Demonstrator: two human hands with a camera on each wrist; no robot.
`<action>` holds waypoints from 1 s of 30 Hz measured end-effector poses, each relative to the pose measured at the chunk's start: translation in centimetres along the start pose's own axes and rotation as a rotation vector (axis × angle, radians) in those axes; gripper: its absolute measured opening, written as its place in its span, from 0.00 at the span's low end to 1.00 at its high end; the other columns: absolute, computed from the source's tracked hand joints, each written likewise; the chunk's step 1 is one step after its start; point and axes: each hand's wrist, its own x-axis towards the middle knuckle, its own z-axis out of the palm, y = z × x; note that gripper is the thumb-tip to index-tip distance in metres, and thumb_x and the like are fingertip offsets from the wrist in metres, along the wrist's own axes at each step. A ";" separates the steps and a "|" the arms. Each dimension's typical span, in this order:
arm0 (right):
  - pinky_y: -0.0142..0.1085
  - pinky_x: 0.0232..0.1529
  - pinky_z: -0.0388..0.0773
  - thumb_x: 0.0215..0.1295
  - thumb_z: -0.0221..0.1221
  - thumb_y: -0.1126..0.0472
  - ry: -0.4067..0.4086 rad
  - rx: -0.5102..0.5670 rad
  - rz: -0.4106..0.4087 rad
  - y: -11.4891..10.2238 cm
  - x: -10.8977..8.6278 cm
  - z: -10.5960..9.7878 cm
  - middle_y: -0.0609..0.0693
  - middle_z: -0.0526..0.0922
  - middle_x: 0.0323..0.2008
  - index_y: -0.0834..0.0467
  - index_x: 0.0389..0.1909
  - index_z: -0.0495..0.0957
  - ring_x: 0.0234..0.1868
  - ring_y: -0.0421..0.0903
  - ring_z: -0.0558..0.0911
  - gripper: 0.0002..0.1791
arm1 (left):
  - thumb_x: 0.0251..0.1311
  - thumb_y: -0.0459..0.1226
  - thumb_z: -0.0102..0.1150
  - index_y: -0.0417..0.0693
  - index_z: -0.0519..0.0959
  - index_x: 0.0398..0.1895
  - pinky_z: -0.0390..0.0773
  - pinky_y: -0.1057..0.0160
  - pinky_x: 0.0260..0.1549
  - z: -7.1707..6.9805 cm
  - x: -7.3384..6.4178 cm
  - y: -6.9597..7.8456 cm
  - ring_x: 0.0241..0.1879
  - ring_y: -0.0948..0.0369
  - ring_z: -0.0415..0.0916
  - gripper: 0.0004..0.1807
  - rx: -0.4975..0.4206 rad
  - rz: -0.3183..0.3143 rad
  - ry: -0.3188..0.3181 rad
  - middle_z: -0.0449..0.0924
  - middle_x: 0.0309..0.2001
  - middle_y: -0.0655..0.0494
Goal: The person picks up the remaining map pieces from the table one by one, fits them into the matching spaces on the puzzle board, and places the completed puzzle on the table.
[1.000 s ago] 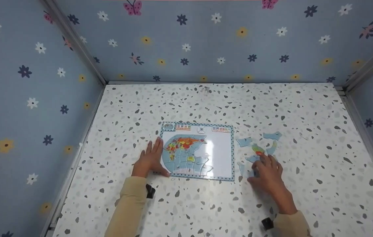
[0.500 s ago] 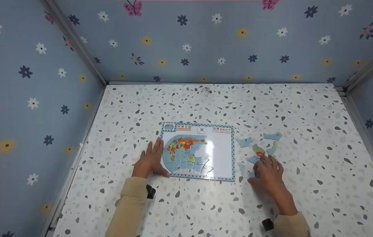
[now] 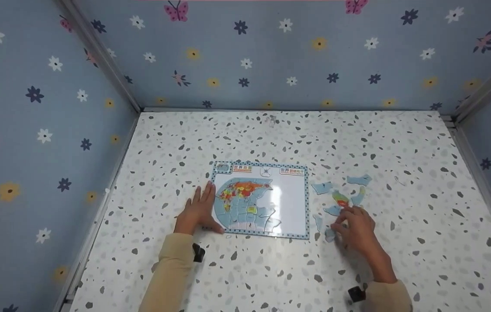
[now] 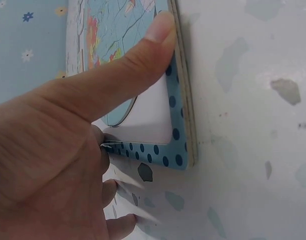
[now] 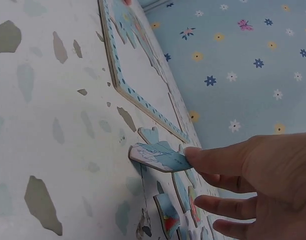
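The right hand (image 3: 355,227) has just drawn back slightly, its grip nearly closed, apparently pinching a blue puzzle piece (image 3: 329,235) at four o'clock of the world-map puzzle board (image 3: 291,208); freed, seemingly, but unplaced. The left hand (image 3: 196,213), outspread, rests along the nine o'clock edge.

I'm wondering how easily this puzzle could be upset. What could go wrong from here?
The right hand pinches a puzzle piece near one end, so it might slip or swivel. Other loose pieces lie close by, and that hand could nudge them. The fitted pieces on the board might shift if the left hand, at its left edge, jolts it.
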 end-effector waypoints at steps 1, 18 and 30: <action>0.59 0.60 0.59 0.56 0.66 0.59 -0.010 0.023 0.008 0.1 0.0 0.0 0.61 0.77 0.53 0.58 0.25 0.80 0.61 0.61 0.69 0.07 | 0.32 0.51 0.81 0.47 0.32 0.76 0.36 0.38 0.71 0.0 0.0 0.0 0.75 0.45 0.20 0.76 0.000 -0.002 0.000 0.22 0.77 0.50; 0.38 0.37 0.76 0.64 0.61 0.53 -0.006 0.395 0.053 0.3 0.3 -0.3 0.57 0.75 0.60 0.59 0.31 0.79 0.49 0.59 0.77 0.12 | 0.33 0.52 0.80 0.45 0.32 0.76 0.38 0.37 0.70 0.1 -0.2 -0.3 0.75 0.44 0.21 0.76 0.017 0.039 0.004 0.24 0.77 0.49; 0.55 0.70 0.56 0.64 0.61 0.54 0.037 0.432 0.085 -1.2 1.0 0.3 0.60 0.74 0.60 0.62 0.33 0.78 0.69 0.59 0.64 0.13 | 0.32 0.52 0.80 0.45 0.32 0.76 0.37 0.37 0.70 0.0 -0.1 -0.2 0.75 0.44 0.21 0.76 0.008 0.029 0.003 0.23 0.77 0.49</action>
